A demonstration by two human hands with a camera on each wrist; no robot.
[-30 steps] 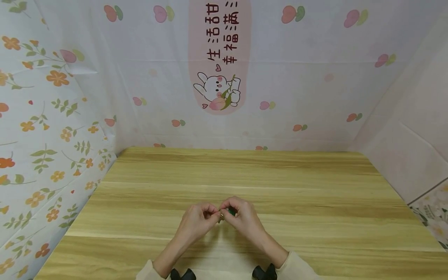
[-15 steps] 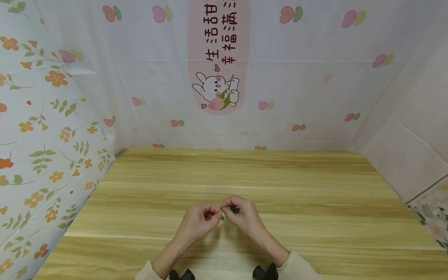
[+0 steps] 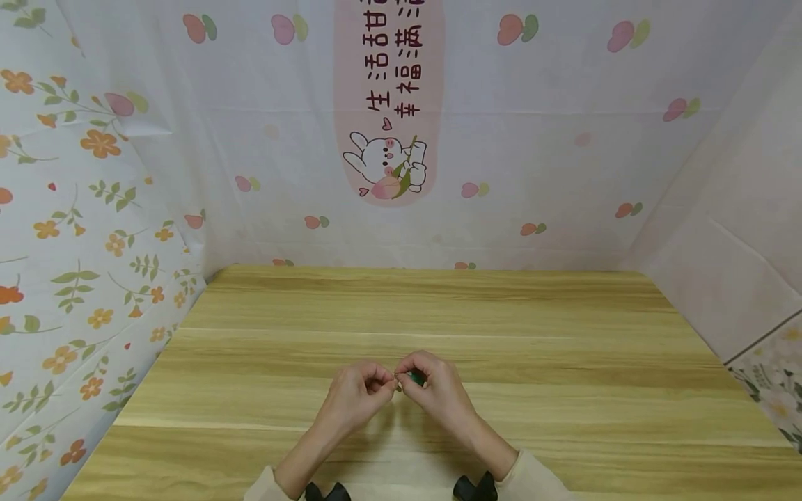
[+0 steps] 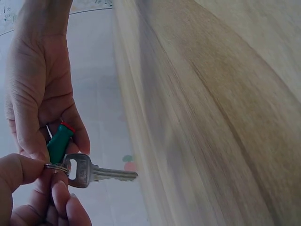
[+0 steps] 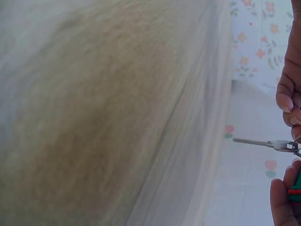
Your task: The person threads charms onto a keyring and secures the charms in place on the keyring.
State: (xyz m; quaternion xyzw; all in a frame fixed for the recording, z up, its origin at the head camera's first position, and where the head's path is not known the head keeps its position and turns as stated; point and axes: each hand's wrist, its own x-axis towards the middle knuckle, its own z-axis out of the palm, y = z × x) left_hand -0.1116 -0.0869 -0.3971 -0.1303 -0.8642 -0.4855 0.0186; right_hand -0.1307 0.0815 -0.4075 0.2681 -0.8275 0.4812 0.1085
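Key (image 4: 84,171), metal: on ring (image 4: 57,166), long axis toward table (image 3: 564,334). Left grip (image 3: 354,393) pinched on ring; right grip (image 3: 437,386), beside ring, curled round green fob (image 4: 59,142).

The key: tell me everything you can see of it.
The key is silver-grey and looks like metal. It has a broad bow with a slot, and a narrow blade with a notched edge. It is on a ring that the left hand pinches, held above the table with the blade pointing down. In the head view it is mostly hidden. Whether any finger touches the bow is unclear.
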